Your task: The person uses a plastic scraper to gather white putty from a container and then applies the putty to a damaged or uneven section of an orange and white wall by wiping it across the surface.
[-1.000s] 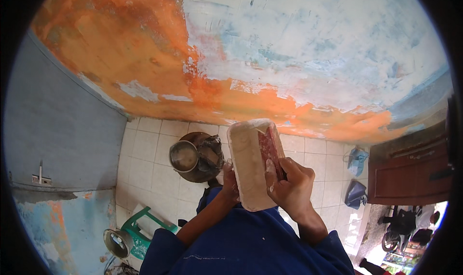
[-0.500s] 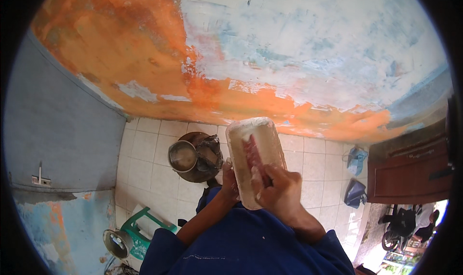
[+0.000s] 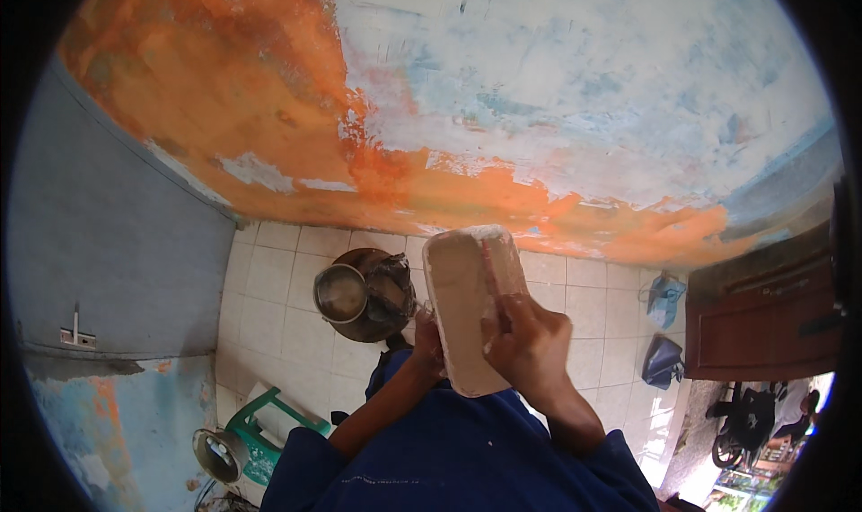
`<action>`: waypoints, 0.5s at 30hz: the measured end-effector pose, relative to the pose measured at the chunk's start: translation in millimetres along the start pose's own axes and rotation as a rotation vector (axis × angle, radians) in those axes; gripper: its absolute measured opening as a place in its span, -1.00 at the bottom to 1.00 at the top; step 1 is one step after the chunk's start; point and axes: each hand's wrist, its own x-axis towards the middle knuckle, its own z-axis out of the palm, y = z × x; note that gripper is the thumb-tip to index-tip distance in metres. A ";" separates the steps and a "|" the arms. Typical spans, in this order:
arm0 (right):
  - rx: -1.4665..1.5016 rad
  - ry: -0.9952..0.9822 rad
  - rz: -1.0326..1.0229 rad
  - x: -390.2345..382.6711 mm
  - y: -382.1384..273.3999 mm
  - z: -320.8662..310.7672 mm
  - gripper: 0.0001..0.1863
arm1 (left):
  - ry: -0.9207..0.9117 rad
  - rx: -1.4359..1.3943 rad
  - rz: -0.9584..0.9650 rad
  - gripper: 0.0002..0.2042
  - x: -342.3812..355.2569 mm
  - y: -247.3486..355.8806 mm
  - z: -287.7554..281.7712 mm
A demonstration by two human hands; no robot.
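Observation:
In front of my body a pale, oblong tray (image 3: 456, 283) with rounded corners is held up, its rim crusted white. My left hand (image 3: 428, 343) grips its left side, with the fingers partly hidden behind it. Within the tray, toward its right side, my right hand (image 3: 532, 340) is closed on a putty scraper. Only a thin reddish edge of this scraper (image 3: 488, 259) shows beyond the fingers, and its handle is hidden. A smooth greyish-beige layer covers the tray's inside.
A wall (image 3: 575, 90) with orange paint and whitish patches rises ahead. On the tiled floor stand a round brown container (image 3: 364, 332) with a metal pot (image 3: 341, 292), a green stool (image 3: 260, 449) and a bucket (image 3: 218, 455). A dark bag (image 3: 662, 361) lies right, near a brown wooden door (image 3: 754, 332).
The scraper has shifted right across the tray and turned edge-on, so its broad reddish face no longer shows. My right hand moved slightly right; the tray sank a little.

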 end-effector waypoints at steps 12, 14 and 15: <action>0.244 -0.156 0.143 -10.6 -21.2 -30.2 -0.85 | -0.253 -0.300 -0.007 -0.30 -1.0 1.0 -25.6; 0.221 -0.124 0.093 -15.5 -13.8 -10.8 -0.84 | -0.073 -0.130 0.010 -0.37 -2.9 4.1 -12.4; 0.208 -0.107 0.068 -17.4 -11.5 -1.8 -0.83 | -0.043 -0.130 0.021 -0.37 -1.2 3.9 -7.6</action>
